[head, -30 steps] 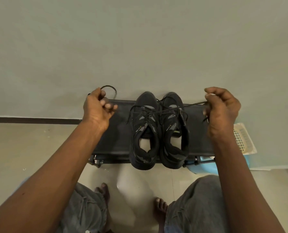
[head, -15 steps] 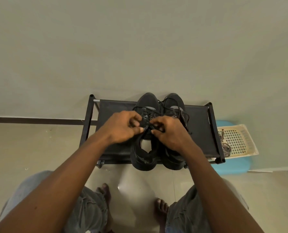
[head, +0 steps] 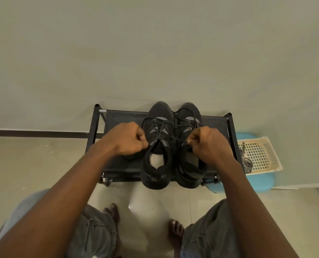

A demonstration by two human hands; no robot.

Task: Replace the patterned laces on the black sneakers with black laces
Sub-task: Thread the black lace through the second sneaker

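Cream basket – patterned laces lie inside.

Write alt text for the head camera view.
The left hand and right hand each pinch an end of a black lace, taut over two black sneakers side by side on a low black rack by a wall. Patterned laces lie at the edge of a cream basket to the right.

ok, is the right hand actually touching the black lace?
Touching. The head view shows the right hand pinching the end of the black lace between thumb and fingertips.
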